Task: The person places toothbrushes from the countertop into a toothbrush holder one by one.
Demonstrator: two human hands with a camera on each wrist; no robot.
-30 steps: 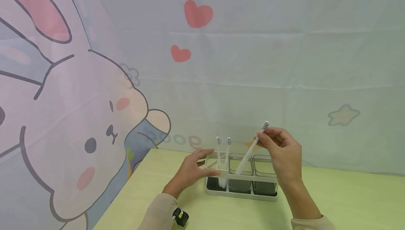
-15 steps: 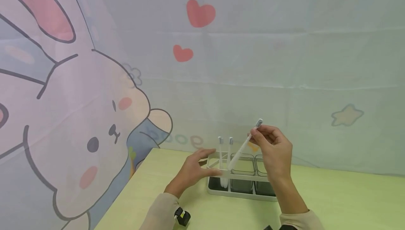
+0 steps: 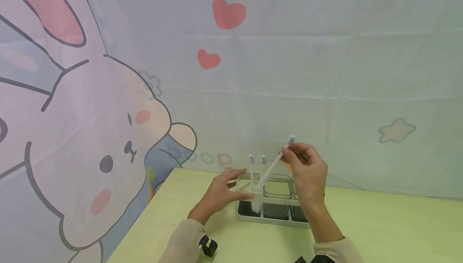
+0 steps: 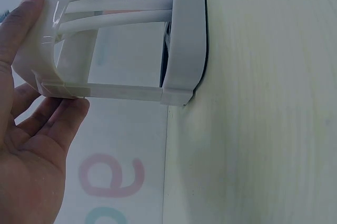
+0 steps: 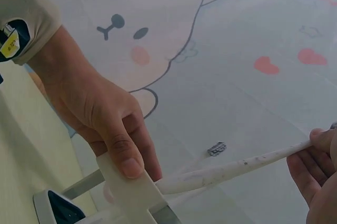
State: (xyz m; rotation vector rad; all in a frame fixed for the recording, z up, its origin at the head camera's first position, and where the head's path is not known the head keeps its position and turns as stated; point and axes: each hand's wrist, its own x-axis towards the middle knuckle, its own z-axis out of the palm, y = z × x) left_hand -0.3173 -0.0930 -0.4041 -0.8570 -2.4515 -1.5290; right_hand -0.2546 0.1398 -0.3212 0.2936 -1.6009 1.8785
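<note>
White plastic three-compartment holder [image 3: 269,215] stands near the back edge of the pale green counter [image 3: 380,231], toward its left corner. Left hand [image 3: 220,192] steadies the holder's left end, thumb and fingers pinching the top rim. Right hand [image 3: 305,168] pinches a white slim toothbrush [image 3: 273,166] near the bristle head; brush tilted, lower end in the left compartment beside two upright white toothbrushes [image 3: 257,174]. Two clear square cups [image 3: 277,188] fill the other compartments.

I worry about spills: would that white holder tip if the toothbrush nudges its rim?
Probably light: the holder is thin white plastic. Its wide base suggests sliding rather than tipping. The left hand grips its end, likely steadying it.
</note>
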